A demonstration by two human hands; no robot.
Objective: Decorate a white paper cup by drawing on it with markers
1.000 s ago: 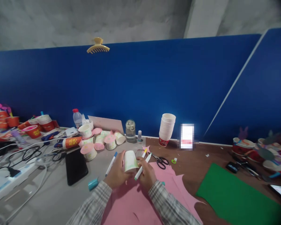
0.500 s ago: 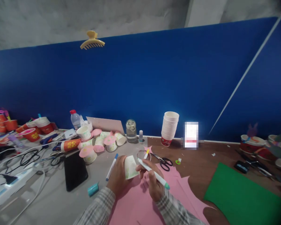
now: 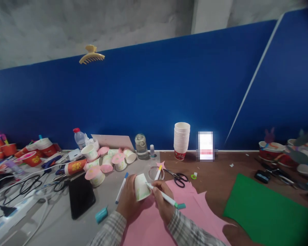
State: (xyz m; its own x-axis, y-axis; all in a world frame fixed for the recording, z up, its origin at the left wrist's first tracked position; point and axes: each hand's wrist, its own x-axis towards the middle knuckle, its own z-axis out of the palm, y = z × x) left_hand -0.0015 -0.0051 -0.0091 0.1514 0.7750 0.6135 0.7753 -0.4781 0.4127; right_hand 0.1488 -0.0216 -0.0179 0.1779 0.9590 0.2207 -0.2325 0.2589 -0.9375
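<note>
In the head view, my left hand [image 3: 128,198] is wrapped around a white paper cup [image 3: 142,187] with green markings, its wide rim facing down. My right hand [image 3: 164,201] pinches a white marker [image 3: 166,198] with a green end, and the tip meets or nearly meets the cup's side. Pink paper [image 3: 149,229] lies beneath both hands. A teal marker cap [image 3: 181,206] rests on it beside the right hand. The blue-capped marker [image 3: 122,188] lies left of my left hand, and a yellow-tipped marker [image 3: 158,172] is just beyond the cup.
Black scissors [image 3: 179,179], a tape roll [image 3: 151,173] and a stack of paper cups [image 3: 181,140] stand beyond my hands. Pink-topped cups [image 3: 118,160] cluster back left, near a black phone [image 3: 80,196] and power strip [image 3: 12,215]. Green paper [image 3: 261,208] lies right.
My right hand has turned the marker and brought its tip to the cup's side. The teal cap now shows on the pink paper. The camera view has tilted and shifted slightly.
</note>
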